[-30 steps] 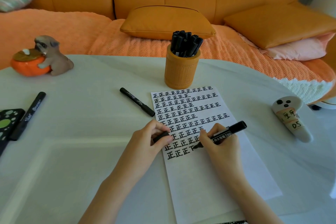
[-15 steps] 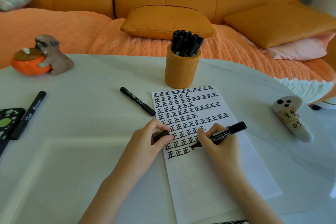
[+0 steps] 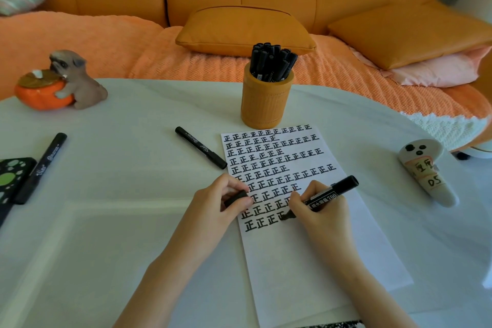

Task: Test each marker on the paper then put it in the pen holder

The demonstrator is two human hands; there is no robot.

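The right hand pinches the marker, tip on the lowest row of the paper; press lightly and evenly. The left hand curls its fingers round the cap. The pen holder stands at 12 o'clock.

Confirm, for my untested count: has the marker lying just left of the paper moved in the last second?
No. The marker keeps its place and angle relative to the paper.
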